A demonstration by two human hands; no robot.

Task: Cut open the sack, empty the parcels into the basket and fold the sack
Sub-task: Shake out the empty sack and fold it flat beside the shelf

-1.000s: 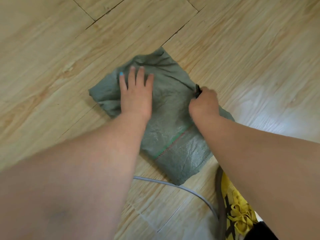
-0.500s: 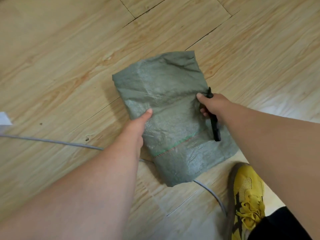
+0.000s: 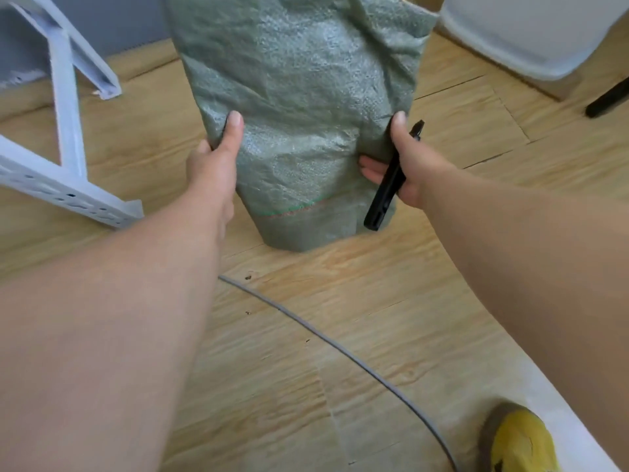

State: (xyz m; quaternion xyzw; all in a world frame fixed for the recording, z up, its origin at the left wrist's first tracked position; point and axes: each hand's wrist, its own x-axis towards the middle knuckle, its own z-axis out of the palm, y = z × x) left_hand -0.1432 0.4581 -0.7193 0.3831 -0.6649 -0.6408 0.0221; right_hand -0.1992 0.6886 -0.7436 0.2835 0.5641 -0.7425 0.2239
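I'm gripping the folded sack (image 3: pixel 299 107) between both hands, left hand (image 3: pixel 218 155) pinching one edge, right hand (image 3: pixel 405 165) also clutching the cutter (image 3: pixel 388 185)

Both forearms are showing bare, with no sleeves reaching into view. The left hand (image 3: pixel 214 161) and right hand (image 3: pixel 408 161) are wearing no gloves. One foot is wearing a yellow sneaker (image 3: pixel 520 441) with dark trim.
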